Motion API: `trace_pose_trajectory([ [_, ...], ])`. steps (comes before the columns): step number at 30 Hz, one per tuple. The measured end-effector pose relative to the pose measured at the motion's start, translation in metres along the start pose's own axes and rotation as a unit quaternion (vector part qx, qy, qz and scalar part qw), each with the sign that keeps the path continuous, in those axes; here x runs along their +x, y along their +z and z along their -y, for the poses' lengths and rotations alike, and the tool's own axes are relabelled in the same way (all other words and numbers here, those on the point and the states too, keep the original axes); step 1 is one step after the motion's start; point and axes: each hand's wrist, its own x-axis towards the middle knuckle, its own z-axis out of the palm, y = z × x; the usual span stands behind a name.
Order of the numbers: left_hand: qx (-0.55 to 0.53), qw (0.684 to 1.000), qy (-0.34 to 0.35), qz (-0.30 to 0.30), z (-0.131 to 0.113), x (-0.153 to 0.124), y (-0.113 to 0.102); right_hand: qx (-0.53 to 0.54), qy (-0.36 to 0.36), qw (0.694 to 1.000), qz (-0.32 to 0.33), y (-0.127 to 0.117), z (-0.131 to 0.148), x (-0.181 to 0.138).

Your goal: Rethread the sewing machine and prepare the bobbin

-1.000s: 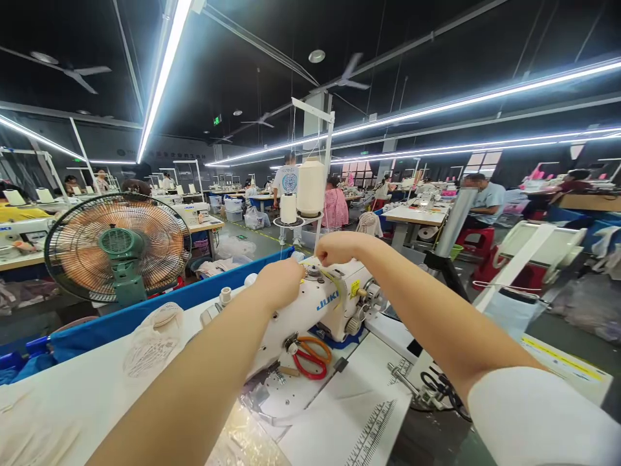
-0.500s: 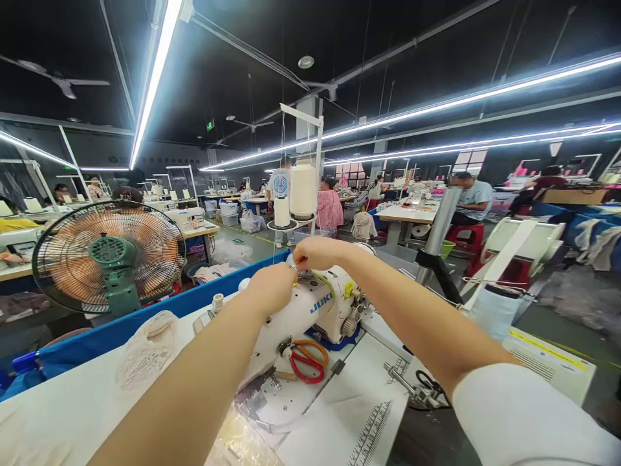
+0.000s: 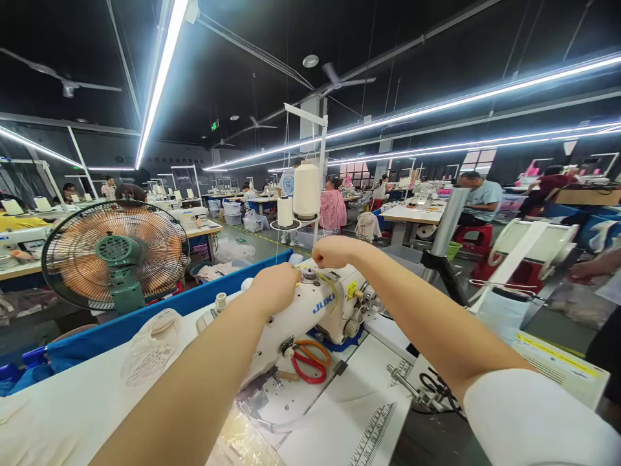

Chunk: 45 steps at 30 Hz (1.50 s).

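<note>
Both my hands are over the top of a white sewing machine [image 3: 295, 317]. My left hand [image 3: 275, 288] is closed at the rear left of the machine's top, its fingertips turned away from view, beside a small round metal part [image 3: 308, 274]. Just right of that part and slightly higher, my right hand [image 3: 334, 252] has its fingers bent into a pinch. What either hand holds is too small or hidden to make out. Behind them a large cream thread cone [image 3: 306, 188] and a smaller white thread spool [image 3: 284, 211] sit on the thread stand [image 3: 321, 149].
Scissors with red and orange handles [image 3: 310, 366] lie by the machine's needle end. A clear plastic bag [image 3: 152, 346] rests on the white table [image 3: 87, 395]. Left stands a large fan [image 3: 116, 259]. A tape reel [image 3: 528, 249] and a metal post [image 3: 446, 223] are on the right.
My hands, nearly touching before, are now a little apart, with the right one moved rightward. The view has shifted slightly, and another person's arm has appeared at the far right edge.
</note>
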Motion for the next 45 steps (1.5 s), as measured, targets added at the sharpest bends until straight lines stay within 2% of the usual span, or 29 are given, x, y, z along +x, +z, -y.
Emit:
trace_pose_trajectory([
  [2, 0.0, 1.0, -0.002, -0.003, 0.001, 0.0, 0.001, 0.021, 0.007, 0.999, -0.04, 0.007, -0.009, 0.007],
  [5, 0.002, 1.0, -0.001, -0.011, 0.002, 0.001, 0.002, 0.07, -0.034, 0.992, -0.1, 0.018, -0.011, 0.019],
  [8, 0.004, 1.0, 0.001, -0.015, 0.004, 0.002, 0.004, 0.112, -0.095, 0.982, -0.116, 0.025, -0.006, 0.028],
  [11, 0.007, 1.0, -0.002, -0.02, 0.005, 0.004, 0.005, 0.13, -0.121, 0.977, -0.115, 0.031, -0.005, 0.034],
  [16, 0.013, 0.999, -0.017, -0.029, 0.003, 0.006, 0.005, 0.129, -0.092, 0.974, -0.162, 0.043, -0.016, 0.032],
  [18, 0.012, 0.999, -0.024, -0.029, 0.001, 0.006, 0.004, 0.13, -0.077, 0.973, -0.175, 0.048, -0.021, 0.019],
  [20, 0.013, 0.999, -0.031, -0.032, -0.001, 0.007, 0.003, 0.137, -0.043, 0.963, -0.227, 0.055, -0.021, -0.004],
  [21, 0.015, 0.999, -0.034, -0.036, -0.002, 0.007, 0.003, 0.139, -0.016, 0.953, -0.268, 0.06, -0.017, -0.02],
  [23, 0.021, 0.998, -0.039, -0.049, -0.004, 0.007, 0.002, 0.155, 0.075, 0.905, -0.388, 0.073, -0.003, -0.055],
  [24, 0.024, 0.997, -0.042, -0.053, -0.005, 0.008, 0.002, 0.166, 0.113, 0.884, -0.422, 0.082, 0.008, -0.071],
  [25, 0.027, 0.997, -0.045, -0.057, -0.005, 0.008, 0.002, 0.204, 0.169, 0.846, -0.464, 0.093, 0.02, -0.085],
  [26, 0.029, 0.997, -0.049, -0.06, -0.006, 0.009, 0.002, 0.239, 0.212, 0.821, -0.472, 0.106, 0.034, -0.096],
  [27, 0.031, 0.996, -0.054, -0.064, -0.006, 0.009, 0.002, 0.269, 0.222, 0.832, -0.432, 0.12, 0.048, -0.102],
  [28, 0.033, 0.995, -0.061, -0.069, -0.006, 0.009, 0.002, 0.289, 0.19, 0.877, -0.335, 0.136, 0.061, -0.102],
  [29, 0.036, 0.994, -0.068, -0.075, -0.007, 0.009, 0.002, 0.288, 0.133, 0.924, -0.212, 0.151, 0.074, -0.098],
  [30, 0.04, 0.993, -0.076, -0.081, -0.007, 0.01, 0.002, 0.291, 0.095, 0.939, -0.159, 0.167, 0.085, -0.089],
  [32, 0.054, 0.99, -0.088, -0.093, -0.008, 0.01, 0.0, 0.288, 0.073, 0.949, -0.108, 0.192, 0.102, -0.064],
  [35, 0.076, 0.988, -0.079, -0.105, -0.008, 0.01, -0.002, 0.273, 0.104, 0.954, -0.064, 0.212, 0.112, -0.027],
  [38, 0.081, 0.989, -0.057, -0.113, -0.007, 0.011, -0.003, 0.267, 0.144, 0.952, -0.045, 0.216, 0.113, -0.014],
  [41, 0.076, 0.988, -0.052, -0.126, -0.006, 0.011, -0.003, 0.277, 0.15, 0.948, -0.053, 0.214, 0.107, -0.032],
  [45, 0.063, 0.987, -0.051, -0.138, -0.006, 0.011, -0.003, 0.302, 0.141, 0.939, -0.084, 0.207, 0.084, -0.088],
])
